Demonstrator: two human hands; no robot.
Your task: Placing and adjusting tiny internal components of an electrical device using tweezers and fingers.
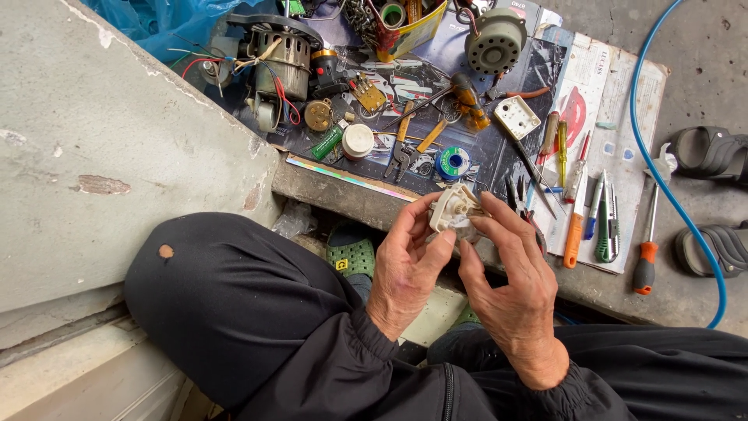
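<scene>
- Gripping a small cream plastic switch part [454, 212] was the work shown, with both hands closed on it just below frame centre.
- Left hand [407, 269] was seen at 7 o'clock of the part, thumb and fingers curled round its left side; palm turned inward, wrist bent up out of a black sleeve [312, 366].
- Right hand [510, 288] was seen at 5 o'clock of the part, fingers stretched forward along its right edge and pinching it; back of hand faced the camera.
- Part was held in the air above the concrete ledge [343, 195], not resting on it; far face hidden, so inner detail could not be told.
- Judged: the hold would be best kept steady by the left hand while the right-hand fingertips do the fine work; light pressure is advised, since thin plastic tabs may snap.
- Judged: the part should be kept over the lap or the ledge so loose bits are not lost.
- At 12 o'clock of the hands, a blue-green solder spool [453, 162] and pliers [401, 148] were laid on a dark printed sheet [467, 62].
- At 2 o'clock, a row of screwdrivers [576, 210] was laid out; an orange-handled screwdriver [643, 261] lay at 3 o'clock.
- At 11 o'clock, a fan motor [280, 62] with loose wires was noted; a blue hose [662, 179] ran down the right side.
</scene>
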